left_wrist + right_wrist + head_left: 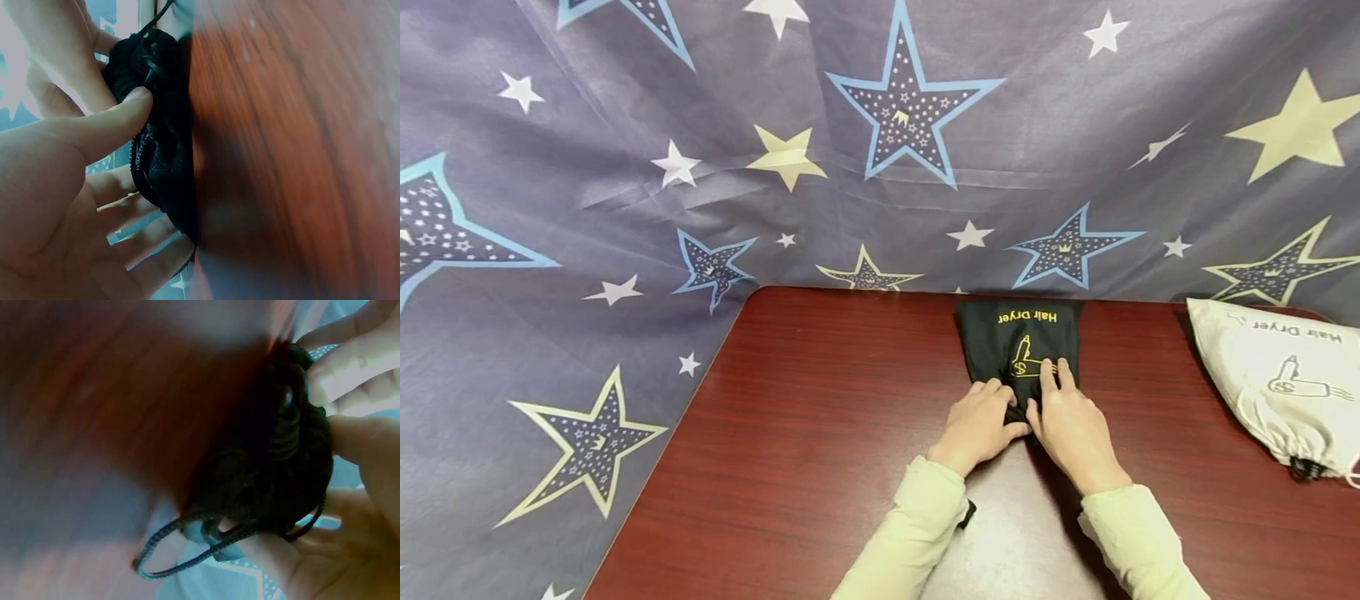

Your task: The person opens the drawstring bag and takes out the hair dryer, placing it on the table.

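Observation:
A black drawstring bag (985, 333) lies flat at the table's far edge, with "Hair Dryer" and a dryer outline in yellow. Its gathered mouth (159, 125) faces me, with a dark cord loop (187, 569) hanging out. My left hand (979, 423) holds the mouth's left side, its thumb on the bunched cloth and its other fingers bent over the bag. Beside it, my right hand (1075, 429) rests on the bag with fingers stretched over the print and thumb near the mouth. What the bag contains is hidden.
A white drawstring bag (1277, 375) with a grey dryer print and black cord stopper (1306, 468) lies at the right. The reddish-brown wooden table (805, 433) ends against a grey curtain (745, 75) patterned with stars at the back and left.

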Demonstrator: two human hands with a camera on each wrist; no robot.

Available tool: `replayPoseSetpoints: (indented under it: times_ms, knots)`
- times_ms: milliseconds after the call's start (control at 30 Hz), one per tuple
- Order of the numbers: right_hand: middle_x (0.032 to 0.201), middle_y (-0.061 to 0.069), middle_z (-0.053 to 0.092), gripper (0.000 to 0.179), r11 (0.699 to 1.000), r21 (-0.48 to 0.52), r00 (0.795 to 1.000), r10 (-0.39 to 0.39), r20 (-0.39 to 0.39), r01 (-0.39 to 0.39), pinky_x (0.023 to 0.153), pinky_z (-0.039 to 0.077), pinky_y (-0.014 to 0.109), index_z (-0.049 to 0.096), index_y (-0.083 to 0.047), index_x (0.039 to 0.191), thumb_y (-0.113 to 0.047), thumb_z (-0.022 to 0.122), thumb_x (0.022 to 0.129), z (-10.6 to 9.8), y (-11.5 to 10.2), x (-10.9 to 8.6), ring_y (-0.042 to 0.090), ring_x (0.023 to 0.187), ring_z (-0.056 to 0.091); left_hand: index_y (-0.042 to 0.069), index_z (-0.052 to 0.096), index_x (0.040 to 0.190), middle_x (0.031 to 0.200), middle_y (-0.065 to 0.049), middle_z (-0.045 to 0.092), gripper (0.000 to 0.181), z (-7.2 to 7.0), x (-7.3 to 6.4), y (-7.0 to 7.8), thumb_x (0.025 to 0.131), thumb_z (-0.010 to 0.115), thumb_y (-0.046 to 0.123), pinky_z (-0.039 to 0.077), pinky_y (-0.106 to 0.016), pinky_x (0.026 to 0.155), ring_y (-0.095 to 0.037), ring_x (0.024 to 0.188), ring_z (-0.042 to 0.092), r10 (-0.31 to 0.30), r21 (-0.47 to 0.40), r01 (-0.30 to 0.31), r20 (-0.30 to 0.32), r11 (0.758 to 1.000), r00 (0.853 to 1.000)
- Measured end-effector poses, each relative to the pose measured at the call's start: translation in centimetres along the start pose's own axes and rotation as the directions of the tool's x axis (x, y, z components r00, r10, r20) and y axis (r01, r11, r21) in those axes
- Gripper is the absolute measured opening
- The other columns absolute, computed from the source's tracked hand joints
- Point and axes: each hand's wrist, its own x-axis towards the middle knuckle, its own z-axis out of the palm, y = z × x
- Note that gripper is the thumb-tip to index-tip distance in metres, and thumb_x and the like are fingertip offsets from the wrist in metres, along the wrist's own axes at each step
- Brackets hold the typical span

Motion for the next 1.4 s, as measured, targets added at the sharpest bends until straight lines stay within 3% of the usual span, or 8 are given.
replayPoseSetpoints:
  times_ms: [433,1067,1400]
  knots:
    - [0.131,0.039,0.051,0.058,0.999,-0.029,0.998,-0.033,-0.045,0.032,0.056,0.054,0.054,0.05,0.015,0.133,-0.011,0.071,0.085,0.7,-1.7,0.3,0.048,0.069,0.066,0.019,0.066,0.107,0.107,0.005,0.06,0.034,-0.8,-1.1,-1.4,0.088,0.071,0.047,0.051,-0.027,0.086,-0.013,0.108,0.057,-0.004,-0.016,0.004,0.005,1.0,1.0]
    - [0.131,0.038,0.052,0.06,0.998,-0.043,0.998,-0.04,-0.037,0.039,0.057,0.056,0.052,0.052,0.015,0.132,-0.014,0.073,0.084,1.3,-4.2,0.3,0.045,0.074,0.069,0.018,0.067,0.106,0.105,0.005,0.06,0.037,-1.8,-2.3,-3.7,0.086,0.073,0.048,0.052,-0.031,0.08,-0.013,0.103,0.057,-0.016,-0.032,0.017,0.021,0.999,1.0]
    - [0.134,0.038,0.05,0.061,1.0,0.006,1.0,-0.005,-0.007,0.005,0.058,0.055,0.053,0.05,0.014,0.135,-0.016,0.071,0.086,1.7,-5.3,0.1,0.047,0.074,0.068,0.018,0.068,0.104,0.104,0.005,0.06,0.035,-2.0,-3.2,-5.2,0.085,0.075,0.045,0.052,-0.033,0.084,-0.014,0.106,0.057,-0.009,-0.112,0.011,0.018,0.994,1.0]
